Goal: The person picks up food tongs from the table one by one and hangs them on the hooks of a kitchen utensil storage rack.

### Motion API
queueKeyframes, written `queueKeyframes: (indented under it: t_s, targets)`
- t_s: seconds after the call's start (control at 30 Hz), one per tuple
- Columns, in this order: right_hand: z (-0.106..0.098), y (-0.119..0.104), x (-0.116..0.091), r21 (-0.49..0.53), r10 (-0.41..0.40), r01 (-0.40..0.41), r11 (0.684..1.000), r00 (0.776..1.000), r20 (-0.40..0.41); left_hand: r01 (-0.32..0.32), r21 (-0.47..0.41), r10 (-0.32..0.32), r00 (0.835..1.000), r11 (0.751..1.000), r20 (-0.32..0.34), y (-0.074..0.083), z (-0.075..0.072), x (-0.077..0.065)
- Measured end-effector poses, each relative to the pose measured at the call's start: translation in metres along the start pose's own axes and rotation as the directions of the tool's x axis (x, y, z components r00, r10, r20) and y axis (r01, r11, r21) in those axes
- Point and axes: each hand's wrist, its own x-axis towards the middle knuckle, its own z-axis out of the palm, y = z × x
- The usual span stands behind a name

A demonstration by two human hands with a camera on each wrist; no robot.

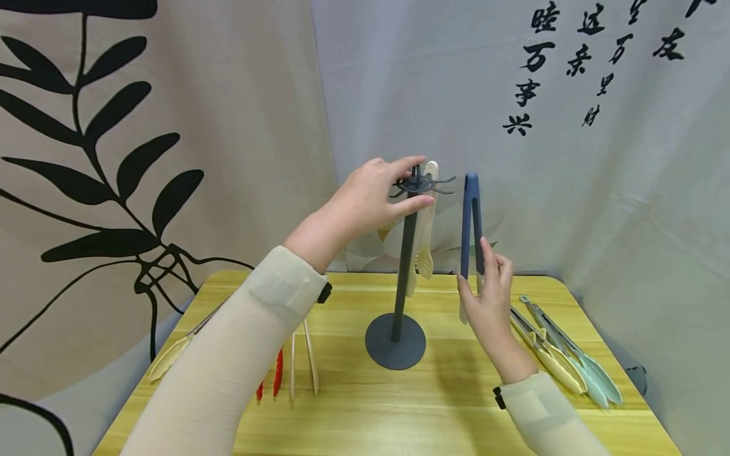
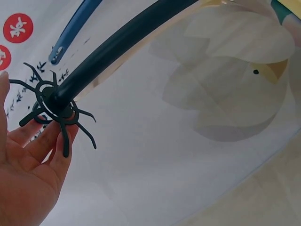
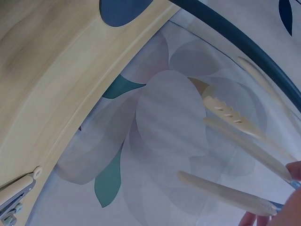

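A dark grey utensil stand (image 1: 403, 272) with a round base and a ring of hooks (image 2: 47, 106) rises from the table. My left hand (image 1: 371, 196) grips its top, thumb and fingers about the hooks. Cream tongs (image 1: 428, 221) with a slotted tip hang from the stand's far side. To the right of the pole, my right hand (image 1: 490, 307) holds blue-handled tongs (image 1: 471, 185) upright by their legs, loop end up. In the right wrist view their pale tips (image 3: 225, 193) stand apart, and the fingers show only at the edge.
The stand is on a wooden table (image 1: 353, 418). Yellow-tipped tongs (image 1: 561, 370) and mint tongs (image 1: 599, 380) lie at the right. Left of the stand lie red tips (image 1: 278, 373), pale tips (image 1: 310, 358) and a cream-tipped utensil (image 1: 168, 361), partly behind my left arm. A printed curtain (image 1: 256, 126) hangs behind.
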Motion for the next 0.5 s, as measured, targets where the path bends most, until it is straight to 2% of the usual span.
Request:
queueKeyframes:
  t_s: [0.5]
  targets:
    - [0.0022, -0.0082, 0.0034, -0.024, -0.058, 0.057, 0.998, 0.997, -0.041, -0.009, -0.02, 0.008, 1.0, 1.0, -0.011, 0.0014, 0.0006, 0.0006]
